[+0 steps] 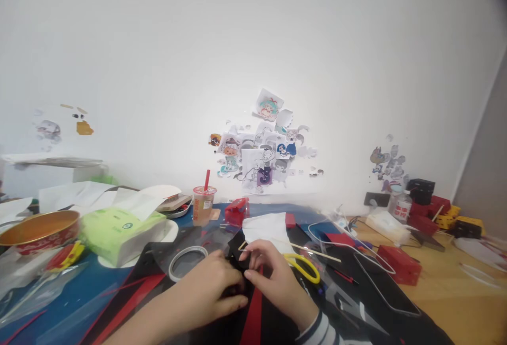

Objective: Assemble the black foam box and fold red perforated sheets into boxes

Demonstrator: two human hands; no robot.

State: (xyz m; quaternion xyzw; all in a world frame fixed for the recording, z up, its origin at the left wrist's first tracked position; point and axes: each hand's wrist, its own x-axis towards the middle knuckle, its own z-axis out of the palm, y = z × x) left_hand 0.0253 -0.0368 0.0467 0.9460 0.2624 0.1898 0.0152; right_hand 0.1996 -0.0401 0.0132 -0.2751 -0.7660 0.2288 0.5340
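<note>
My left hand [212, 284] and my right hand [273, 273] meet low in the middle over a small piece of black paper [237, 247]. Both hands have fingers curled and pinched on it. The black piece stands slightly raised above sheets of black and red paper [253, 318] on the table. A roll of clear tape [187, 261] lies just left of my left hand. Yellow-handled scissors [304, 267] lie just right of my right hand, with a thin wooden stick [317, 252] beyond them.
A green tissue pack [119, 231] and a gold tin [37, 229] sit at the left. A drink cup with red straw [204, 202] and a red box [236, 211] stand behind. A dark phone [386, 284], red boxes [398, 263] and white cables lie right. Stickers cover the wall.
</note>
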